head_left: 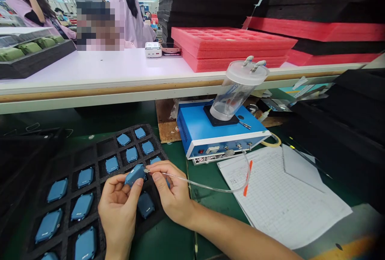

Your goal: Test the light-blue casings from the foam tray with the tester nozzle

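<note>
My left hand (118,208) is closed on a small blue device case (136,175), held up tilted above the foam tray. Between the thumb and fingers of my right hand (171,192) is the end of a clear thin tube (210,188). Its small tip meets the right edge of the case; whether it goes in or only touches, I cannot tell. The tube curves back to the front of a blue box-shaped machine (207,132). Beneath my hands lies a black foam tray (104,148) with several similar blue cases (82,206) in its compartments.
A clear lidded cylinder (233,91) stands tilted on the machine. Right of it lie papers (279,196) and an orange strip (248,178). A white shelf (105,67) crosses behind, carrying red foam trays (222,47) and black foam stacks (207,3). People (128,15) are beyond it.
</note>
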`<move>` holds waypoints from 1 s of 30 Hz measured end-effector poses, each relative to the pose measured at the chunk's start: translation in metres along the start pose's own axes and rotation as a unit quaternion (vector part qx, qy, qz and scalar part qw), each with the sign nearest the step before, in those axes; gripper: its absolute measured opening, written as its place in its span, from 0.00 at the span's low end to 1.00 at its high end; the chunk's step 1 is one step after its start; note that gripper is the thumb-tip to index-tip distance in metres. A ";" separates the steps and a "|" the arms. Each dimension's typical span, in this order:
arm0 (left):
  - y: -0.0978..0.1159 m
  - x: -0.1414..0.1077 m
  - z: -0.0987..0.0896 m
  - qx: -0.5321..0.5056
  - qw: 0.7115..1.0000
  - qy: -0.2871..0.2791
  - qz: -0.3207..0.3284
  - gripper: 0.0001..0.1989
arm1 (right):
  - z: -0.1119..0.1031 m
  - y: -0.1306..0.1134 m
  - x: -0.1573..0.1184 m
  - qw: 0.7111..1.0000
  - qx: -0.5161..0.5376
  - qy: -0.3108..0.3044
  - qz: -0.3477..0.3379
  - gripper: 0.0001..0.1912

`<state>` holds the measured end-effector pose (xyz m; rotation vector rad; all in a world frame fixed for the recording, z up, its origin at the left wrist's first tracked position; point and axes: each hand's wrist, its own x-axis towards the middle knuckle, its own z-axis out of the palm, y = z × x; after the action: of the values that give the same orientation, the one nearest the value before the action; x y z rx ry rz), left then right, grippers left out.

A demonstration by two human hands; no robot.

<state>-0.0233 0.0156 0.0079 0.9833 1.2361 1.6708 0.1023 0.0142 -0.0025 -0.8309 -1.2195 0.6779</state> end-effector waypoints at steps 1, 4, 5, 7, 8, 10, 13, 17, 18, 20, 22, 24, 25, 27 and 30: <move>0.000 0.000 0.000 0.000 1.000 0.000 -0.002 0.19 | 0.000 0.000 0.000 1.000 0.000 0.000 0.000 0.08; 0.000 0.000 0.000 -0.001 1.000 0.003 -0.004 0.19 | 0.000 -0.001 0.000 1.000 0.000 0.000 -0.001 0.09; 0.000 0.000 0.000 -0.002 1.000 0.004 -0.004 0.20 | 0.000 -0.001 0.000 1.000 0.000 0.000 -0.002 0.09; 0.000 0.001 0.000 -0.002 1.000 0.005 -0.007 0.20 | 0.000 -0.001 0.000 1.000 0.000 0.000 -0.003 0.09; 0.000 0.001 0.000 -0.003 1.000 0.005 -0.009 0.20 | 0.000 -0.002 0.000 1.000 -0.001 0.000 -0.003 0.09; 0.000 0.001 -0.001 -0.002 1.000 0.004 -0.012 0.20 | 0.000 -0.002 0.001 1.000 -0.001 0.000 -0.004 0.09; 0.000 0.001 -0.001 0.002 1.000 0.001 -0.010 0.20 | 0.000 -0.002 0.001 1.000 -0.003 0.000 -0.006 0.09; -0.001 0.001 -0.001 0.004 1.000 -0.004 -0.003 0.20 | 0.000 -0.003 0.001 1.000 -0.007 0.001 -0.007 0.09; -0.001 0.001 0.000 0.005 1.000 -0.005 -0.002 0.19 | 0.000 -0.004 0.001 1.000 -0.008 0.001 -0.007 0.09; -0.001 0.000 0.000 0.005 1.000 -0.005 -0.002 0.19 | 0.000 -0.004 0.002 1.000 -0.010 0.003 -0.006 0.09; -0.001 0.000 0.000 0.005 1.000 -0.004 -0.003 0.19 | 0.000 -0.005 0.002 1.000 -0.012 0.003 -0.004 0.09; -0.001 0.000 0.000 0.006 1.000 -0.004 -0.003 0.20 | 0.000 -0.005 0.002 1.000 -0.015 0.004 -0.005 0.09; 0.000 0.000 0.000 0.006 1.000 -0.003 -0.003 0.20 | 0.000 -0.004 0.002 1.000 -0.016 0.004 -0.006 0.09; 0.000 0.000 -0.001 0.005 1.000 -0.001 -0.004 0.20 | 0.000 -0.004 0.002 1.000 -0.016 0.003 -0.007 0.09; 0.000 0.000 -0.001 0.006 1.000 0.001 -0.007 0.20 | 0.000 -0.005 0.002 1.000 -0.011 0.002 -0.002 0.09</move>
<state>-0.0243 0.0153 0.0073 0.9784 1.2534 1.6561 0.1031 0.0136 0.0026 -0.8489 -1.2266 0.6605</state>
